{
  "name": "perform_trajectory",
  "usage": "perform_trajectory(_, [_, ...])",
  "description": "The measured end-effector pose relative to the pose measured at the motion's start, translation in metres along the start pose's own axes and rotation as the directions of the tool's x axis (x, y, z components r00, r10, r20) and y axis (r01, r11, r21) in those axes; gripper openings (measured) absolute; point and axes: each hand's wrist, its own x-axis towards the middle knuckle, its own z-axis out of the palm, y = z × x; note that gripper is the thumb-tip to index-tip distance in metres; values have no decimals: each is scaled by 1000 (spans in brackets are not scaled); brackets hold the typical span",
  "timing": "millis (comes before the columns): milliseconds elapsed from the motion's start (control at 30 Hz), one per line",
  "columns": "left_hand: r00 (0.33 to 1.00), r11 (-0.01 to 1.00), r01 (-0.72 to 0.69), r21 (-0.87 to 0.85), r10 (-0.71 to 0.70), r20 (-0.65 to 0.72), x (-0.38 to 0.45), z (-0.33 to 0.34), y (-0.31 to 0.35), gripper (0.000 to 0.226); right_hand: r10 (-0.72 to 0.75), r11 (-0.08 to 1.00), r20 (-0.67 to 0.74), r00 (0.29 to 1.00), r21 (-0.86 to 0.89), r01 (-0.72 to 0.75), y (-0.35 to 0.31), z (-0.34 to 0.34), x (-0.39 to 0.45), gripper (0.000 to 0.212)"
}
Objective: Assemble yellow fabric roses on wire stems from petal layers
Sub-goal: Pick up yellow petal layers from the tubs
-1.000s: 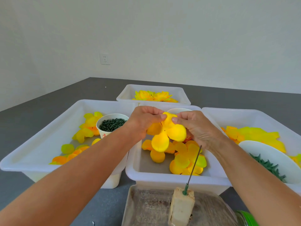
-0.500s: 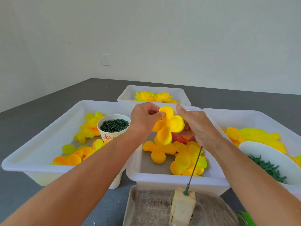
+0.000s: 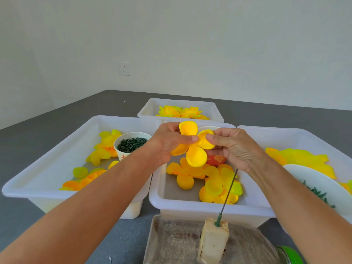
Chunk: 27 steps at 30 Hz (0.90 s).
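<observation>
Yellow petal layer (image 3: 192, 144) hangs in the air above the middle bin (image 3: 190, 204), pinched from both sides: the left hand (image 3: 167, 142) grips its centre with thumb and fingers, the right hand (image 3: 231, 146) nips one lobe. Loose petals (image 3: 205, 182) lie in the bin below. Nearer, a wire stem (image 3: 227, 196) stands tilted in a foam block (image 3: 213, 242).
</observation>
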Motion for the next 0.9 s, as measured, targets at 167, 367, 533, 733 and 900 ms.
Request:
perform_trajectory(167, [984, 989, 49, -137, -24, 177, -3, -4, 4, 26, 37, 987, 95, 995, 151, -51, -3, 4, 0, 27])
perform_trajectory(367, [999, 997, -5, -79, 8, 38, -1, 1, 1, 20, 11, 995, 49, 999, 97, -15, 1, 3, 2, 20])
perform_trajectory(533, [989, 993, -92, 74, 100, -107, -2, 5, -4, 19, -30, 987, -39, 999, -159, 24, 5, 1, 0, 21])
perform_trajectory(733, [974, 995, -74, 71, 87, -209, 2, 3, -6, 21, 140, 988, 54, 989, 58, -143, -1, 2, 1, 25])
perform_trajectory(900, [990, 996, 31, -86, -42, -132, 3, -3, -4, 14, 98, 995, 71, 993, 24, -99, -1, 4, 1, 14])
